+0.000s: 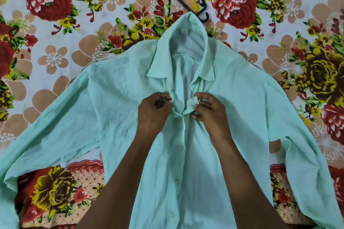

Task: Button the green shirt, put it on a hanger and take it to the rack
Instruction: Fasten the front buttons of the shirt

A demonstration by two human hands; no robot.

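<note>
The pale green shirt (115,109) lies face up on a flowered bedsheet, collar away from me, both sleeves spread out. Its front is closed below my hands, where two white buttons (179,148) show on the placket; above them it gapes open up to the collar. My left hand (153,113) pinches the left front edge just below the collar. My right hand (209,112) grips the right front edge, with a bunched bit of fabric at its fingertips. A black plastic hanger (188,0) lies beyond the collar, partly cut off by the top of the view.
The flowered bedsheet (55,29) covers the whole surface around the shirt. The right sleeve (316,163) folds back toward me at the lower right. No rack is in view.
</note>
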